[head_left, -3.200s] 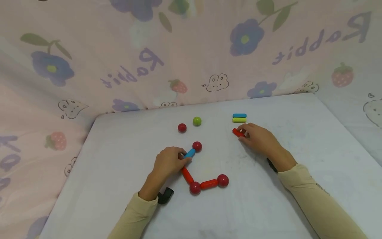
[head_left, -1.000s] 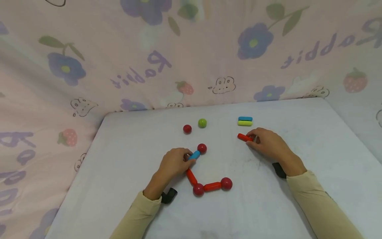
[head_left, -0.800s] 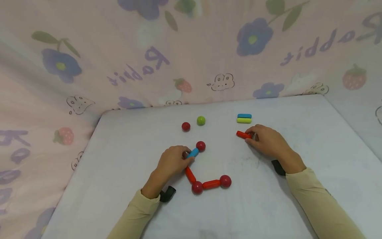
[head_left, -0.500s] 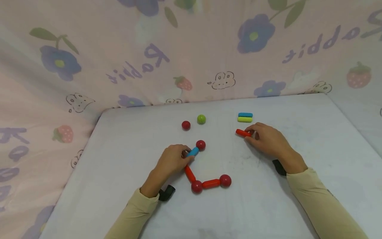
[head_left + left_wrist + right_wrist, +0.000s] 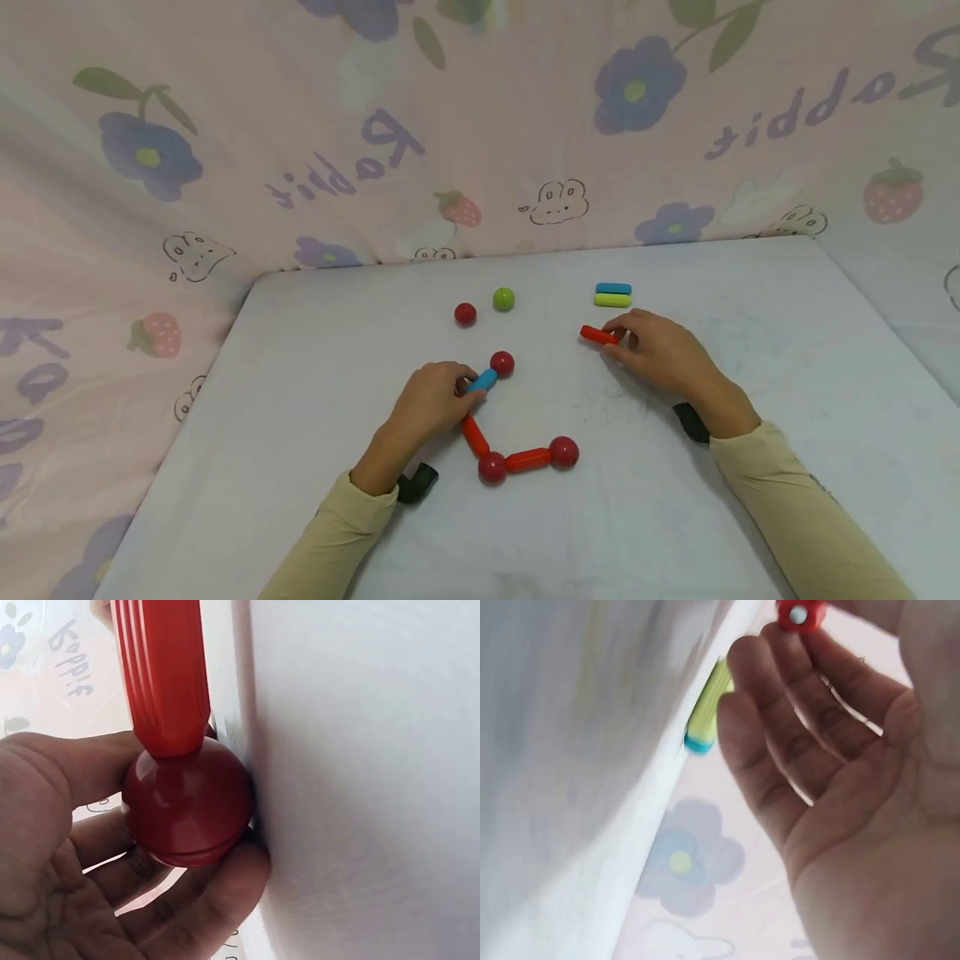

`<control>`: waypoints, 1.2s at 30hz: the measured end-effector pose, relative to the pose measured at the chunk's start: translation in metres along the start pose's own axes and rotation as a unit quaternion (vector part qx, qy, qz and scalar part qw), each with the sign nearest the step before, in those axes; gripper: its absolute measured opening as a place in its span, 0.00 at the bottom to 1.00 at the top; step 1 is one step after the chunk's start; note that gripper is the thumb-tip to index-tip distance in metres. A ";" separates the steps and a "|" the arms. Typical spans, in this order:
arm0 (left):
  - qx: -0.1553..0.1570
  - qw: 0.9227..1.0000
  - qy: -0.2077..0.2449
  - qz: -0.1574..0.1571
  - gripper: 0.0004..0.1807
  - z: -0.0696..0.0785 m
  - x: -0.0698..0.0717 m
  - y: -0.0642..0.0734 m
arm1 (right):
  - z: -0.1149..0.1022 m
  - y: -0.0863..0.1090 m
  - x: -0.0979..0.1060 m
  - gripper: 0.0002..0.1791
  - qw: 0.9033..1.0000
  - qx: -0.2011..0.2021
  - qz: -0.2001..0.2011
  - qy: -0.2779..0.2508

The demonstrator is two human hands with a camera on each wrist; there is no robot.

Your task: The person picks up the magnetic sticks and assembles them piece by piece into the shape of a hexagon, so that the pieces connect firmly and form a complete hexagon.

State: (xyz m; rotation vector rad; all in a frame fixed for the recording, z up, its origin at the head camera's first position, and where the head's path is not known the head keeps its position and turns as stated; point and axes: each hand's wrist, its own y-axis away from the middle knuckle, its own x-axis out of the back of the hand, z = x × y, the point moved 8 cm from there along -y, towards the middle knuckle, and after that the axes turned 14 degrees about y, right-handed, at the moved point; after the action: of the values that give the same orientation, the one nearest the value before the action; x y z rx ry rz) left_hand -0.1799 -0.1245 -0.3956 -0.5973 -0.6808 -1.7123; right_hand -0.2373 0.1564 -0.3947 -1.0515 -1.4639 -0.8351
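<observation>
Head view: left hand (image 5: 427, 402) at the near end of the blue rod (image 5: 482, 381), which points to 2 o'clock and the far ball (image 5: 502, 363); toward 5, an inner red rod (image 5: 475, 437) reaches the corner ball (image 5: 492, 467), then a second red rod (image 5: 528, 460) stretches to 3 and the end ball (image 5: 564, 452). Right hand (image 5: 662, 354) pinches the single red rod (image 5: 597, 335), tip to 10, with the yellow rod (image 5: 612, 300) at the hand's 11. Left wrist: thumb and fingers clamped round the held ball (image 5: 187, 802), inner red rod rising to 12! Right wrist: single red rod's end at 1, other fingers slightly apart.
</observation>
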 end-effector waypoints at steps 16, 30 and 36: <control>-0.009 1.000 -0.021 0.005 0.13 0.003 0.000 0.001 | -0.028 0.000 -0.002 0.16 1.000 0.028 0.008 0.012; -0.016 1.000 -0.021 0.003 0.14 0.004 -0.003 0.001 | -0.044 0.003 -0.006 0.16 0.999 0.045 0.007 0.021; -0.024 0.999 -0.027 0.005 0.14 0.005 -0.004 0.001 | -0.054 0.003 -0.008 0.17 0.998 0.053 -0.003 0.021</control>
State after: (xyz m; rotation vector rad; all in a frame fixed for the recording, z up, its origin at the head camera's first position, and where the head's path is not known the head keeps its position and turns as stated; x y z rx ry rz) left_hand -0.1779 -0.1185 -0.3944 -0.6809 -0.6766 -1.7126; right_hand -0.2148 0.1064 -0.3946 -0.9452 -1.4598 -0.7712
